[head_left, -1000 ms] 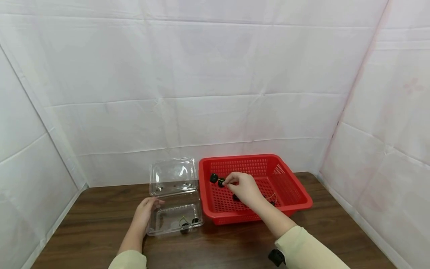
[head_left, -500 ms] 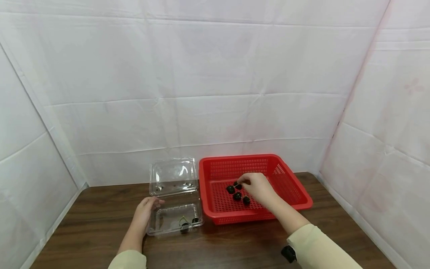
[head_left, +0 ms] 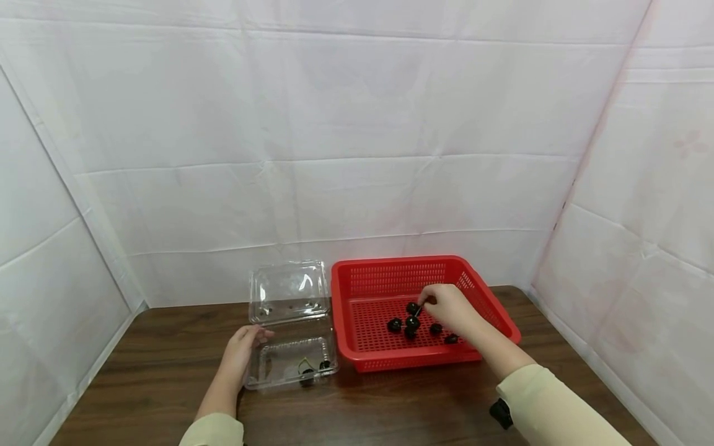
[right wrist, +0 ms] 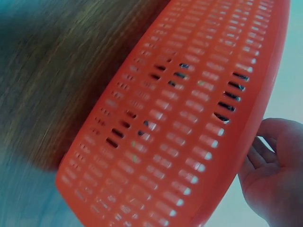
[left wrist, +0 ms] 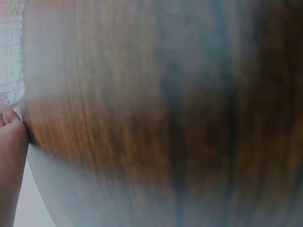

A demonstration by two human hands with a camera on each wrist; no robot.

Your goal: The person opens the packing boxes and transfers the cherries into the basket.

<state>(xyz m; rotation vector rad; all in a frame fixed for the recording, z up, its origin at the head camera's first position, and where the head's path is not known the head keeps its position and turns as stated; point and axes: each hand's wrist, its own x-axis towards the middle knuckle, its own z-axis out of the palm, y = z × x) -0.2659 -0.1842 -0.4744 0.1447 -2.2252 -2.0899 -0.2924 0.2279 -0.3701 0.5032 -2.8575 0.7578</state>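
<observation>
My right hand [head_left: 450,306] is over the red plastic basket [head_left: 424,357], its thumb and fingers pinching the stem of a pair of dark cherries [head_left: 413,322]. The pair hangs low, close over the basket floor. Several other dark cherries [head_left: 394,324] lie near it in the basket. My left hand [head_left: 241,350] holds the left rim of a clear plastic clamshell box [head_left: 290,384], fingers over the edge near the hinge. Inside the box, at its front right, sit two dark cherries [head_left: 307,376] with a greenish stem. Through the basket wall [right wrist: 189,118] in the right wrist view, dark cherries show in the slots.
The raised lid [head_left: 287,291] of the clamshell box leans back near the white cloth wall [head_left: 346,204]. Box and basket stand side by side on a brown wooden table [head_left: 357,415]. A black wrist device [head_left: 501,413] sits at my right sleeve.
My right hand has moved rightward across the basket with the pinched cherries, from near its left wall to its middle. The left hand and the box have stayed in place.
</observation>
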